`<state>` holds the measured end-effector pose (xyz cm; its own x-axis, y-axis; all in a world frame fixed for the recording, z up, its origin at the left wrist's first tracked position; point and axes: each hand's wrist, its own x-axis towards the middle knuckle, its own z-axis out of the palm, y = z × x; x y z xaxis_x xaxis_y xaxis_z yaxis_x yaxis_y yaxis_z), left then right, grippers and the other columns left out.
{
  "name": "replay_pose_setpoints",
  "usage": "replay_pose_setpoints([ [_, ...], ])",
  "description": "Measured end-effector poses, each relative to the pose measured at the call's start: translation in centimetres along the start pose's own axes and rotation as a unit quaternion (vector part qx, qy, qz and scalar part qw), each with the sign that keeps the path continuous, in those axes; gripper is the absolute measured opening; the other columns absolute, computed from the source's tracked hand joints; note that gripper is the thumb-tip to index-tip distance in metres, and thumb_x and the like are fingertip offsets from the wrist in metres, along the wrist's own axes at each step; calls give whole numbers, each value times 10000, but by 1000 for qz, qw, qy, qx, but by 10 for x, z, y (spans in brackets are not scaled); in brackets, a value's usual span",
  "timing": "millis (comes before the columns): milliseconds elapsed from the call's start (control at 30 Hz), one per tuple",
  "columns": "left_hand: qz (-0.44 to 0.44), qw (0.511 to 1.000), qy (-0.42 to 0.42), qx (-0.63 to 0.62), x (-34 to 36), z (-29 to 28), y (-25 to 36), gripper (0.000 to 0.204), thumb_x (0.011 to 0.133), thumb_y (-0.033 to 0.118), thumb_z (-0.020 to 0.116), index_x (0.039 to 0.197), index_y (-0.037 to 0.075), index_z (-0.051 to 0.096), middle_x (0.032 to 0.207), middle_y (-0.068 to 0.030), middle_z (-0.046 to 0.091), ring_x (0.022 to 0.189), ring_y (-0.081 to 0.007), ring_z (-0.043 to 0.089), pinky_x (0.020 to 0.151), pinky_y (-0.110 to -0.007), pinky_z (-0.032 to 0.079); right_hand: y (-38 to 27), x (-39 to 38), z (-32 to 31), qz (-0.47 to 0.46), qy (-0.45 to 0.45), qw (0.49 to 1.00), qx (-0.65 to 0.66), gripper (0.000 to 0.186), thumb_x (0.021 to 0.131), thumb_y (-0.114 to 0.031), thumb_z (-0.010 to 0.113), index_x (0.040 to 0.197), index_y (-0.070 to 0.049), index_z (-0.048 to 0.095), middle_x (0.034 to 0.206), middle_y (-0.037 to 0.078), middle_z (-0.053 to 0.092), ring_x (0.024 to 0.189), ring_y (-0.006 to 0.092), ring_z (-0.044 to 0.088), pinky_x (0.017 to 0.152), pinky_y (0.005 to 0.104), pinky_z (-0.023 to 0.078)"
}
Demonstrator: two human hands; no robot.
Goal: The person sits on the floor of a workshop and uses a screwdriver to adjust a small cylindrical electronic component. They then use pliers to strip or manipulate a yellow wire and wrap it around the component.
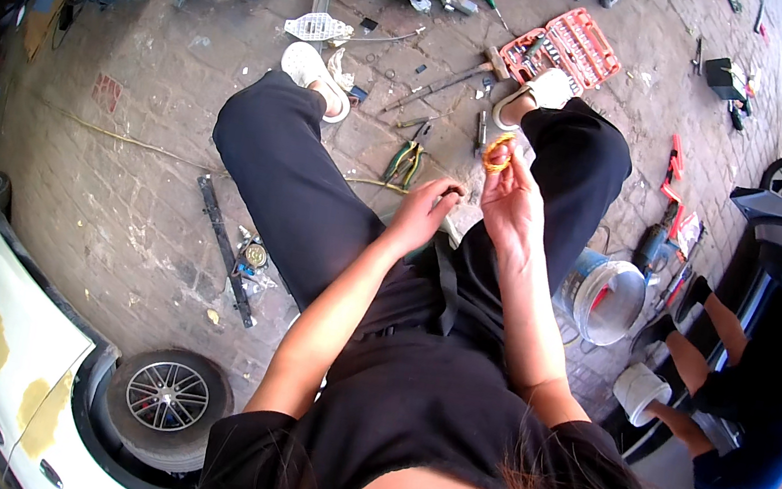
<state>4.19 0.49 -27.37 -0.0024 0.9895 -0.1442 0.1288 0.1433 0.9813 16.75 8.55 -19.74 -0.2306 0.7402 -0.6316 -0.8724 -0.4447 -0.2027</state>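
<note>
Raised above my right thigh, my right hand (513, 205) pinches a small yellow-orange coil (497, 154) between thumb and fingers. It looks like looped wire or cord. My left hand (424, 213) is a little lower and to the left, over the gap between my legs, apart from the coil. Its fingers are curled together with a dark spot at the tips; what they hold, if anything, I cannot make out. Just beyond that hand, yellow-green-handled pliers (404, 162) lie on the brick floor between my feet.
Ahead lie a hammer (487, 63), an orange socket set (581, 52) and a window regulator (317, 21). A bucket (613, 303) stands right of my leg, near a blue power tool (654, 245). Another person (751, 440) bends by a car at right. A patched white car (3, 338) is left.
</note>
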Motion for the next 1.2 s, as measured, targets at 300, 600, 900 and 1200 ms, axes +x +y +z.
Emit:
replay_pose_setpoints([
  [300, -59, 995, -41, -70, 0, -19, -11, 269, 967, 212, 520, 832, 0, 618, 794, -20, 584, 777, -104, 548, 743, -256, 439, -51, -57, 65, -212, -146, 961, -103, 237, 956, -174, 545, 1074, 31, 560, 963, 83, 616, 893, 181, 609, 854, 264, 532],
  [600, 32, 996, 86, 12, -17, -68, 70, 116, 891, 92, 611, 824, 10, 659, 733, -26, 531, 661, -110, 493, 605, -240, 388, -86, -14, 55, -634, -138, 236, -724, 183, 765, 25, 668, 944, 1, 638, 892, 143, 666, 844, 306, 658, 753, 369, 533],
  [900, 77, 982, 172, -3, 3, -121, 92, 141, 894, 112, 628, 812, 3, 665, 720, 18, 474, 636, -55, 395, 565, -206, 308, -64, -53, -6, -255, -356, 365, -822, 173, 800, -58, 593, 969, -22, 600, 882, 133, 614, 832, 313, 617, 726, 385, 515],
  [1200, 119, 890, 2, 439, 18, -119, 181, 208, 766, 112, 681, 926, -11, 631, 927, -152, 590, 909, -336, 567, 809, -400, 463, -37, -107, 1, 160, -337, 836, -401, 203, 939, -163, 570, 898, 29, 618, 812, 124, 652, 787, 198, 641, 735, 318, 508],
])
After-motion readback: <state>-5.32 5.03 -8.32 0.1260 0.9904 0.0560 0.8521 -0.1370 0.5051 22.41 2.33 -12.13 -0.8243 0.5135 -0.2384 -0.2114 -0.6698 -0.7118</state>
